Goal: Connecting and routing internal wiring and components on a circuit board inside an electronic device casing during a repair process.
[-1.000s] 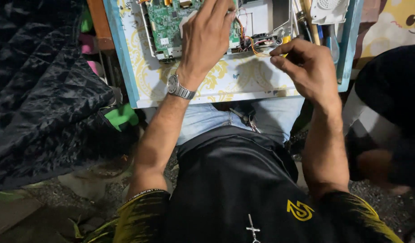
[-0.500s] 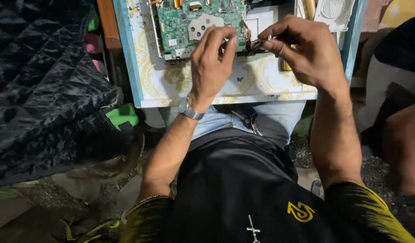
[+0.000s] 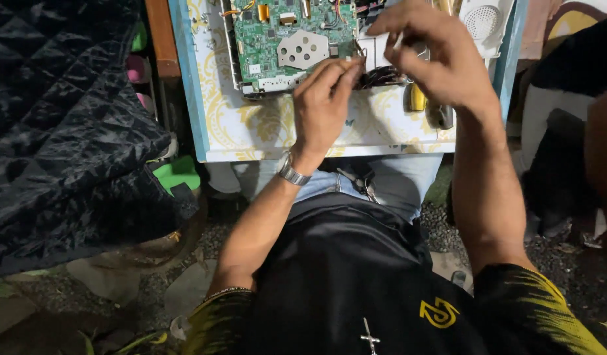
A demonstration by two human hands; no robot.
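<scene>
A green circuit board point(image 3: 277, 36) with a silver metal plate lies on a small table with a white and yellow patterned top point(image 3: 251, 128). My left hand point(image 3: 323, 108), a metal watch on its wrist, pinches a small part at the board's lower right corner, beside a bundle of dark wires point(image 3: 382, 77). Just right of it and slightly higher, my right hand point(image 3: 435, 56) has its fingers closed on something thin and pale; what it is cannot be made out. A yellow-handled tool point(image 3: 416, 98) lies on the table under my right hand.
A dark quilted cloth point(image 3: 60, 125) hangs at the left. A green object point(image 3: 178, 172) sits on the floor beside it. A white round-grilled part point(image 3: 484, 23) rests at the table's far right. Another person's dark and white clothing point(image 3: 566, 131) is at the right edge. Gravel covers the ground.
My left hand drew back off the board to its lower right corner. My right hand rose and moved left toward it, leaving the yellow-handled tool on the table. The view shifted.
</scene>
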